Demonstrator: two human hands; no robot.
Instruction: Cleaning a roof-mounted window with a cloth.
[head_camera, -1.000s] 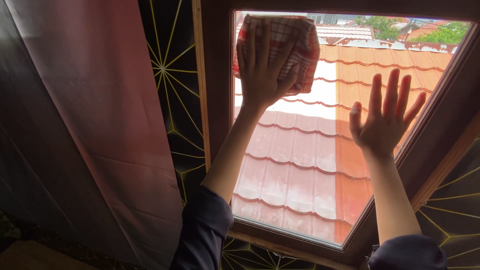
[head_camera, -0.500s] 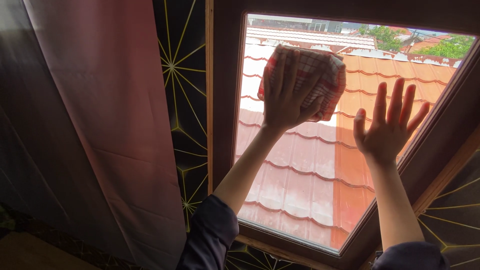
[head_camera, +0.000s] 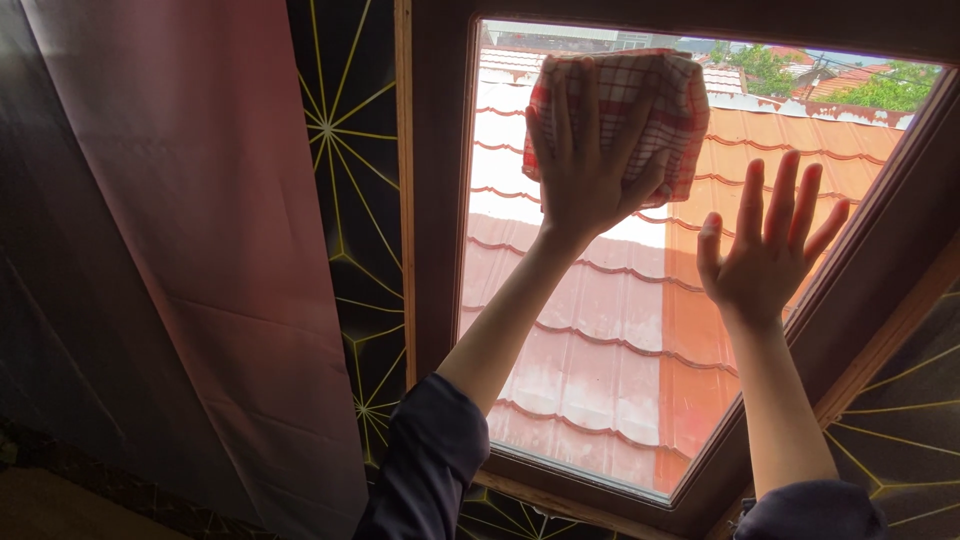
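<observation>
A folded red-and-white checked cloth (head_camera: 640, 105) is pressed flat against the upper part of the window pane (head_camera: 600, 350) by the left hand (head_camera: 590, 175), whose fingers are spread over it, the thumb hooked along its lower right edge. The right hand (head_camera: 765, 250) is laid open and empty on the glass near the right side of the wooden window frame (head_camera: 435, 200), fingers fanned.

For wiping here to be done well, even pressure is best kept through the whole palm, the strokes overlapped, and the cloth carried right into the top corners; the open hand serves as a brace. Whether smears remain on the glass cannot be judged against the bright orange roof (head_camera: 620, 330) outside.

No packages, labels or signs are seen. A pale curtain (head_camera: 180, 250) hangs at the left, beside dark wallpaper with yellow lines (head_camera: 350, 130).
</observation>
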